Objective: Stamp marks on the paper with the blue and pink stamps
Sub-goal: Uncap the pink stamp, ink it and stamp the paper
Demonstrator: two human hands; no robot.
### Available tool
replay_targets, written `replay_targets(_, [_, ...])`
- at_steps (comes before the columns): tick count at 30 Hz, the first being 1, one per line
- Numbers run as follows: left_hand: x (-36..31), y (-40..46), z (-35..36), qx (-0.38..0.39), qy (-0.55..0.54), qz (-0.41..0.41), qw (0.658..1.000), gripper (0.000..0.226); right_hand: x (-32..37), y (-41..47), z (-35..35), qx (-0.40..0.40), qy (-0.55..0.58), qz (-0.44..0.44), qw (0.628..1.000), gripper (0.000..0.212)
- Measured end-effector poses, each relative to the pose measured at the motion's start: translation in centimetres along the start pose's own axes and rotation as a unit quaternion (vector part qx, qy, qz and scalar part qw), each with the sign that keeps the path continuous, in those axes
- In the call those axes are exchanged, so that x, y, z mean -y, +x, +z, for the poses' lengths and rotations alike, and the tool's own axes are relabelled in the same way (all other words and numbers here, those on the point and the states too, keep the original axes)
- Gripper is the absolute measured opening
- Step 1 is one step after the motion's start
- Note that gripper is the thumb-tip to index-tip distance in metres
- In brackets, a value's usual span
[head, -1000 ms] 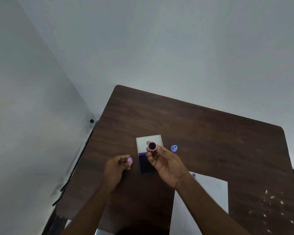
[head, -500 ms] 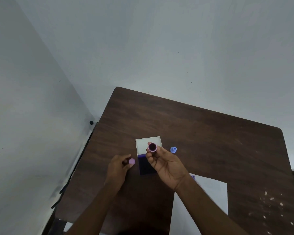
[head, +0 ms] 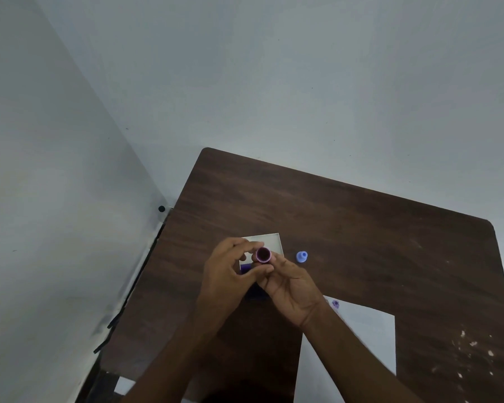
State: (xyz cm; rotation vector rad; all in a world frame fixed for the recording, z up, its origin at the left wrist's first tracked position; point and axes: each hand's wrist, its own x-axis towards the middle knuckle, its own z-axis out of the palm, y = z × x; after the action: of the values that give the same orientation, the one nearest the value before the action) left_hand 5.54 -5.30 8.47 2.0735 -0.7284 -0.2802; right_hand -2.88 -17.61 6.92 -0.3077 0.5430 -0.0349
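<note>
Right now both hands meet above the dark wooden worktop (head: 361, 228), close together over the ink pad. The right hand (head: 291, 289) is curled round the pink stamp (head: 263, 255), holding it up with its dark, inked end turned toward the camera. The left hand (head: 227, 274) has its fingers bent in around the same stamp, index finger above and thumb below, touching it at its rim. Whether the left hand also holds the small pink cap cannot be told.

Under the hands lies the ink pad (head: 269, 242), its pale open lid showing beyond the fingers and a strip of dark blue-violet pad beneath them. The blue stamp (head: 302, 256) stands on the worktop just right of the ink pad, apart from both hands. Nearer the person, the white paper (head: 361, 338) lies flat under the right forearm, with one purple mark (head: 335, 303) near its far left corner. Pale specks dot the worktop at the right edge.
</note>
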Motion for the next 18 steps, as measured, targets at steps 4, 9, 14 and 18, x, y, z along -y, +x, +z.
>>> replay_targets(4, [-0.4,0.3,-0.1,-0.006,0.031,0.013,0.999,0.041,0.1,-0.1,-0.1,-0.003,-0.005,-0.005,1.000,0.027])
replay_targets(9, [-0.6,0.5,-0.2,-0.001,0.031,0.019,0.999,0.040,0.2,0.1,-0.6,-0.012,-0.009,-0.005,1.000,0.028])
replay_targets(14, [0.3,0.4,0.0,0.004,0.010,0.017,1.000,0.036,0.0,0.5,-1.3,-0.002,-0.049,-0.023,0.999,0.030])
replay_targets(18, [2.7,0.0,0.6,0.029,-0.003,-0.041,0.999,0.042,0.5,0.8,-2.7,-0.075,-0.129,-0.053,0.987,0.028])
